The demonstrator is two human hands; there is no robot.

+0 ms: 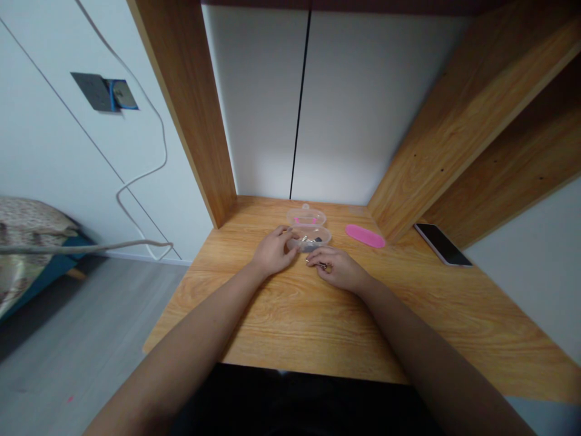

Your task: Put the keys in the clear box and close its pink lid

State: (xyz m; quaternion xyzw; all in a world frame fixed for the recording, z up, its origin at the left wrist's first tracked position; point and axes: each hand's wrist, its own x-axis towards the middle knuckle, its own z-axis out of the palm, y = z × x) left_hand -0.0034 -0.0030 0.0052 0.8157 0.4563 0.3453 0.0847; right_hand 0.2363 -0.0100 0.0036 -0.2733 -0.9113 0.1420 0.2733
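A clear plastic case [327, 235] lies on the wooden desk with its hinged lid [318, 213] folded back behind it. Inside its base are small shiny metal and dark items [318, 240], too small to name. My left hand [272, 251] grips the left end of the case between thumb and fingers. Just in front of the case, my right hand [338, 266] is closed on a small shiny metal tool [323, 264], whose exact kind I cannot make out. Right of the case lies a flat pink oval piece [365, 236].
A phone [442, 244] lies at the right by a wooden upright [454, 139]. Another wooden panel [190, 109] rises at the left of the desk [290, 327]. A white cable [140, 175] hangs left, near an opened wall socket [104, 92].
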